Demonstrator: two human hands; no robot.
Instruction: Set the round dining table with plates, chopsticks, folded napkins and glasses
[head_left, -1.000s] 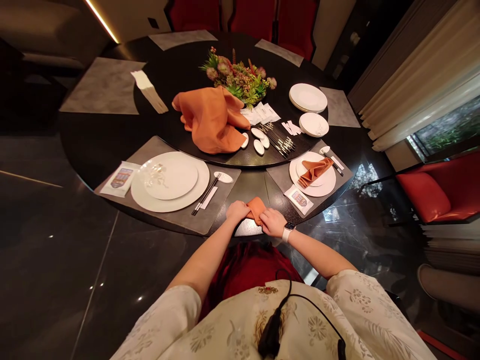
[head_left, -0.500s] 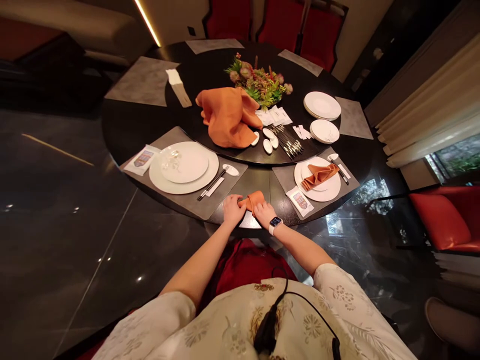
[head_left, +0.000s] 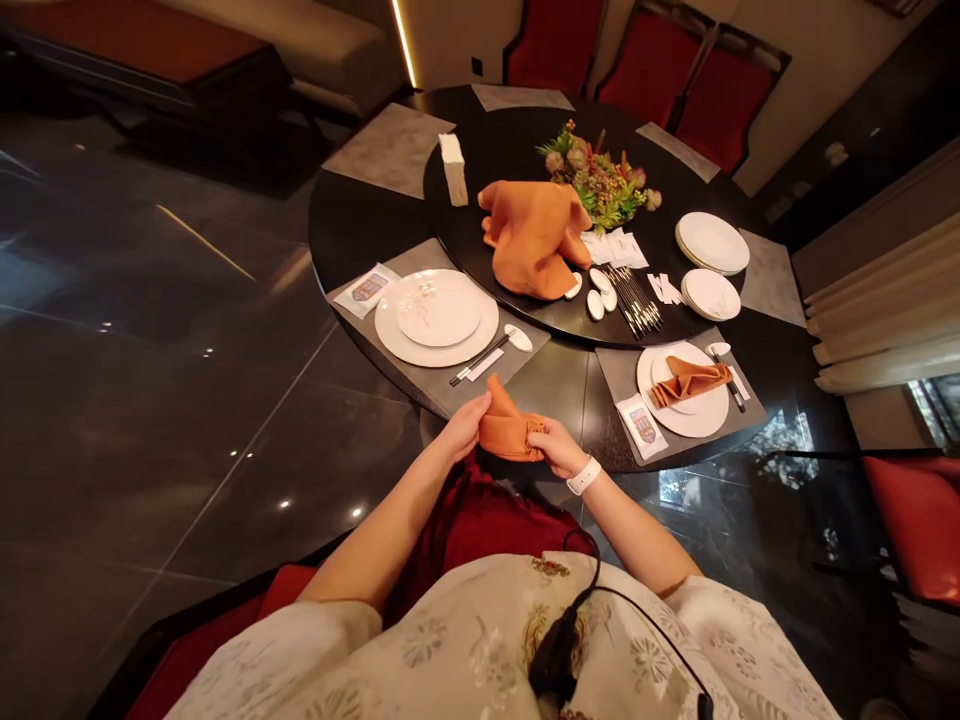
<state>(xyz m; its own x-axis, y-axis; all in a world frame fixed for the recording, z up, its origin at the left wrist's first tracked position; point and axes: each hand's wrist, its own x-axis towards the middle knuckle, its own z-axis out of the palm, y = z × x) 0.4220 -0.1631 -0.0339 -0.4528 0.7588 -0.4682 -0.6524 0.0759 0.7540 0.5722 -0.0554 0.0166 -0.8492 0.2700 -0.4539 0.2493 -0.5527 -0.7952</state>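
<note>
A centrepiece of pink and green flowers (head_left: 604, 180) tops the far side of a black turntable (head_left: 499, 145), a pale stack of tissues (head_left: 453, 170) to its left, as red chairs (head_left: 551, 45) line the far wall (head_left: 472, 30), a low table (head_left: 150, 45) fronts a beige sofa (head_left: 330, 45) far left, and a cream curtain (head_left: 885, 310) hangs at right

left fingers (head_left: 482, 406) + right fingers (head_left: 537, 437): hold orange napkin (head_left: 504, 432) | dark table (head_left: 367, 217): flowers (head_left: 602, 182)
</note>
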